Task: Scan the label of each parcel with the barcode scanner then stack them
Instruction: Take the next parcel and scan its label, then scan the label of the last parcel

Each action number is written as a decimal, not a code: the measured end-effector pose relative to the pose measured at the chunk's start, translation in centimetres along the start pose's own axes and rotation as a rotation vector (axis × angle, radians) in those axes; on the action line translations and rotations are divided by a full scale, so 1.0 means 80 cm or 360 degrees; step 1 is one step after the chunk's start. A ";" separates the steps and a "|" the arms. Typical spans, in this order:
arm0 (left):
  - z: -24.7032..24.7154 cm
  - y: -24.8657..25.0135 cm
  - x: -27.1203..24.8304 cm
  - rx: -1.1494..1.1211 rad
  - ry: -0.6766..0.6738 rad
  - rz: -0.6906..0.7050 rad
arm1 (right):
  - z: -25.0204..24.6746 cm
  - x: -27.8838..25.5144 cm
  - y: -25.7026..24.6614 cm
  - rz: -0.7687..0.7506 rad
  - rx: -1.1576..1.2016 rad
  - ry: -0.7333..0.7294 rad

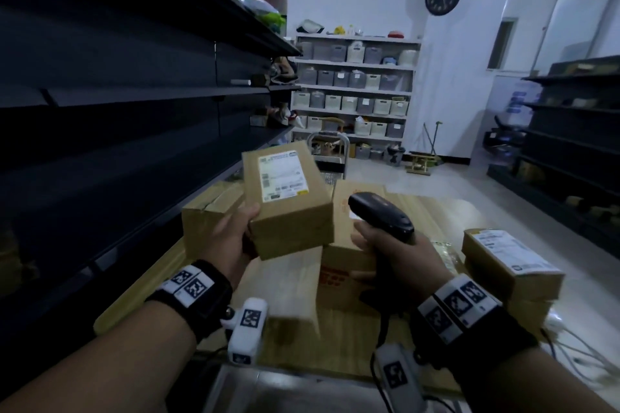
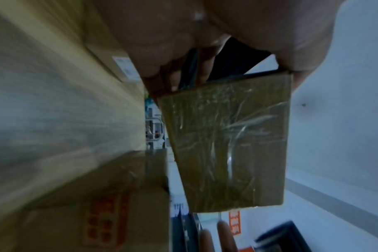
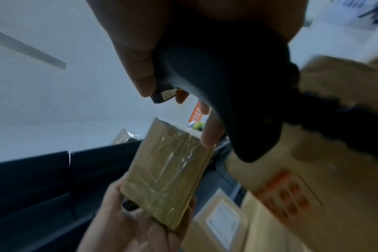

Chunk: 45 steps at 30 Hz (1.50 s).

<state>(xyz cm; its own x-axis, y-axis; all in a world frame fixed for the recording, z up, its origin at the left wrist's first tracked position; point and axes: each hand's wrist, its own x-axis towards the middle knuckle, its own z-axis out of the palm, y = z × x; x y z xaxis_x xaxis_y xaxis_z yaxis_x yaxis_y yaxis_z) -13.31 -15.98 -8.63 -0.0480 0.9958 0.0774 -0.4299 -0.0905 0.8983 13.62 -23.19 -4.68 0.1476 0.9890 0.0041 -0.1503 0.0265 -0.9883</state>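
Note:
My left hand (image 1: 231, 238) grips a small brown cardboard parcel (image 1: 288, 201) by its near end and holds it up above the table, with its white shipping label (image 1: 282, 176) facing me. The left wrist view shows that parcel's taped underside (image 2: 227, 145); the right wrist view shows the parcel (image 3: 166, 172) too. My right hand (image 1: 399, 251) grips the handle of a black barcode scanner (image 1: 380, 214), whose head sits just right of the held parcel. More cardboard parcels lie below: one at the left (image 1: 208, 214), a large one with orange print (image 1: 349, 265), and a labelled stack at the right (image 1: 510, 261).
The parcels lie on a light wooden table (image 1: 419, 211). Dark metal shelving (image 1: 134, 94) runs along the left, close to the table. Another dark rack (image 1: 570, 144) stands at the right. White shelves with bins (image 1: 352, 87) line the back wall. Cables (image 1: 570, 342) trail off the right edge.

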 end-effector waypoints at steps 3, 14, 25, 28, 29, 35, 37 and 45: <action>0.054 0.030 0.004 0.0223 -0.0190 -0.0115 | -0.010 0.001 -0.031 -0.0063 0.0064 0.0034; 0.162 -0.003 0.049 0.0874 -0.0123 -0.0298 | -0.066 0.031 -0.044 0.0007 0.0192 0.0225; 0.091 -0.010 0.049 0.1515 -0.0058 0.0118 | -0.085 0.003 -0.014 -0.0062 0.0239 0.0305; 0.038 -0.016 0.060 0.1697 0.0071 0.0198 | -0.062 -0.010 -0.004 0.0025 0.0182 0.0138; 0.023 -0.017 0.062 0.1739 0.0115 0.0219 | -0.050 -0.013 0.001 0.0045 0.0139 0.0112; -0.034 0.001 0.069 0.2627 0.0468 0.0314 | 0.004 -0.002 0.039 0.0002 0.0110 -0.0114; -0.052 0.012 0.080 0.2777 0.0526 0.0250 | 0.018 -0.002 0.050 0.0041 0.0099 -0.0152; -0.098 0.024 0.107 0.3145 0.0177 -0.0016 | 0.051 -0.001 0.085 0.0221 -0.0040 -0.0304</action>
<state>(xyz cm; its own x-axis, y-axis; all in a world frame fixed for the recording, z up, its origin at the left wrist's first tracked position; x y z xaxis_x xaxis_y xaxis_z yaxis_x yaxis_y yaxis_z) -21.59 -7.74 -9.67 -0.1324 0.9841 0.1182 0.9906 0.1273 0.0499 8.58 -22.53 -10.75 -0.0609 0.9925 -0.1060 -0.1313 -0.1133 -0.9848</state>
